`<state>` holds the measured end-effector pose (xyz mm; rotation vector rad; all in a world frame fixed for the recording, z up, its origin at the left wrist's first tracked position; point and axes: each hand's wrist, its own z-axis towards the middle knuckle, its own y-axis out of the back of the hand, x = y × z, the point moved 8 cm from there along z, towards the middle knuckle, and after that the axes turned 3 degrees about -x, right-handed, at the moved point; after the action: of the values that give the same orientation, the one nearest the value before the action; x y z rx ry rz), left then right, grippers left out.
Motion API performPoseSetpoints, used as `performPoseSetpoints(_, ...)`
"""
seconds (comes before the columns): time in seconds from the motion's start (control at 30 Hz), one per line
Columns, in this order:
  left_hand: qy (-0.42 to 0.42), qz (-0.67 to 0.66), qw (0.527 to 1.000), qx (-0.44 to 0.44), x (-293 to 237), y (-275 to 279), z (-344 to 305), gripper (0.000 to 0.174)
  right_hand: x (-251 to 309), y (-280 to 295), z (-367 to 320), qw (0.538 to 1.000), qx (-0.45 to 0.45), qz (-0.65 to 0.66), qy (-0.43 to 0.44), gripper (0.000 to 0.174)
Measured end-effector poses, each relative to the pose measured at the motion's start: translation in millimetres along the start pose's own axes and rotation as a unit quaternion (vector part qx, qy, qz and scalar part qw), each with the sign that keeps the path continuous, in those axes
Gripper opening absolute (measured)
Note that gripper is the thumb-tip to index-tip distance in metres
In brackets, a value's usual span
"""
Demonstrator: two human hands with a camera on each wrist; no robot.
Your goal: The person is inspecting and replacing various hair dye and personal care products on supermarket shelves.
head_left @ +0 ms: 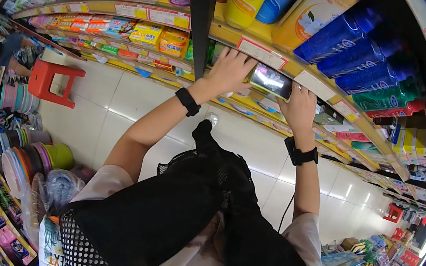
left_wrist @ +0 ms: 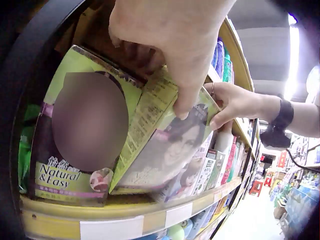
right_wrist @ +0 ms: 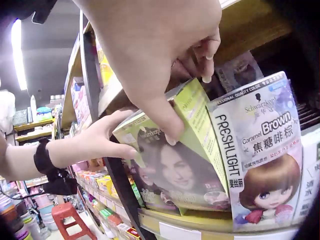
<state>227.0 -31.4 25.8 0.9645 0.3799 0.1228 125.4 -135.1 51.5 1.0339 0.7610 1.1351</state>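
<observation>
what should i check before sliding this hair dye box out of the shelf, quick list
1. Left hand grip on the hair dye box: thumb on its top edge, fingers behind. ok
2. Right hand grip: thumb on the front near the top, fingers curled behind. ok
3. Box square to the shelf: it sits tilted. not ok
4. Natural & Easy box clear of it: the two overlap in the left wrist view. cannot tell
5. Freshlight box steady: stands upright right beside it. ok
</observation>
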Motion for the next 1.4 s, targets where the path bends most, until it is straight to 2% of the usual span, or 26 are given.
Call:
performPoseSetpoints(0.07, -0.014, 0.056, 0.998, 0.013, 2.4, -1.3, 5.3, 0.065, -1.1, -5.3, 6.4, 1.0, 0.015, -0.015, 0.003, 0.053)
performPoseSetpoints(0.1, 0.024, 0.037, 0.995, 0.092, 8.7, -11.3, 7.9, 0.065, -4.9, -13.6, 10.1, 0.998, 0.055, -0.019, -0.021, 0.052)
performPoseSetpoints(0.13, 0.022, 0.037, 0.995, 0.094, 11.2, -14.5, 11.1, 0.065, -9.4, -22.0, 12.0, 0.994, 0.095, -0.024, -0.045, 0.051)
performPoseSetpoints(0.17, 0.017, 0.031, 0.995, 0.095, 13.9, -19.1, 13.7, 0.064, -7.1, -18.5, 14.6, 0.997, 0.055, -0.043, -0.025, 0.052)
performPoseSetpoints(0.2, 0.012, 0.025, 0.995, 0.096, 15.2, -22.7, 15.0, 0.064, -8.1, -20.3, 16.0, 0.997, 0.056, -0.042, -0.027, 0.052)
performPoseSetpoints(0.23, -0.006, 0.055, 0.997, 0.045, 13.2, -18.3, 16.5, 0.058, -6.0, -19.1, 18.6, 0.997, 0.04, -0.062, -0.008, 0.045)
performPoseSetpoints(0.27, -0.008, 0.055, 0.997, 0.047, 14.2, -22.2, 16.9, 0.058, -3.3, -17.5, 20.9, 0.996, 0.024, -0.081, 0.011, 0.038)
performPoseSetpoints(0.3, 0.005, 0.035, 0.998, 0.058, 17.4, -26.6, 17.8, 0.059, -6.2, -24.0, 23.5, 0.993, 0.086, -0.076, -0.019, 0.039)
performPoseSetpoints(0.37, 0.021, 0.018, 0.997, 0.068, 18.1, -33.8, 16.9, 0.059, -6.1, -27.2, 27.7, 0.991, 0.093, -0.091, -0.022, 0.042)
performPoseSetpoints(0.43, 0.069, 0.089, 0.985, 0.13, 16.7, -44.2, 14.2, 0.065, -5.9, -32.0, 31.4, 0.989, 0.099, -0.105, -0.018, 0.045)
performPoseSetpoints(0.47, 0.074, 0.091, 0.985, 0.129, 11.1, -44.4, 9.5, 0.065, -7.0, -34.3, 30.7, 0.987, 0.091, -0.131, -0.01, 0.05)
performPoseSetpoints(0.53, 0.01, 0.095, 0.995, -0.035, -21.2, -13.0, 1.4, 0.067, -6.8, -35.2, 30.6, 0.984, 0.083, -0.155, 0.0, 0.055)
performPoseSetpoints(0.57, 0.029, 0.037, 0.999, -0.003, -27.0, -15.1, -5.8, 0.066, -9.5, -36.8, 29.8, 0.983, 0.097, -0.157, -0.016, 0.055)
performPoseSetpoints(0.73, 0.015, 0.02, 1.0, 0.018, -39.2, -22.2, -41.2, 0.066, -19.8, -53.3, 34.1, 0.977, 0.119, -0.171, -0.033, 0.056)
performPoseSetpoints(0.8, 0.022, 0.012, 1.0, 0.006, -38.3, -16.2, -48.7, 0.062, -21.2, -55.1, 38.2, 0.981, 0.064, -0.182, -0.02, 0.053)
performPoseSetpoints(1.1, 0.02, -0.028, 0.999, 0.021, -38.3, -22.5, -83.5, 0.037, -33.1, -75.6, 49.5, 0.994, 0.062, -0.09, -0.023, 0.039)
performPoseSetpoints(1.2, 0.021, -0.028, 0.999, 0.032, -40.4, -26.8, -89.1, 0.036, -35.0, -73.9, 48.0, 0.997, 0.036, -0.062, -0.036, 0.035)
performPoseSetpoints(1.4, 0.012, -0.024, 0.999, 0.02, -38.7, -19.0, -81.8, 0.035, -25.0, -60.6, 48.0, 0.991, -0.015, -0.134, 0.004, 0.035)
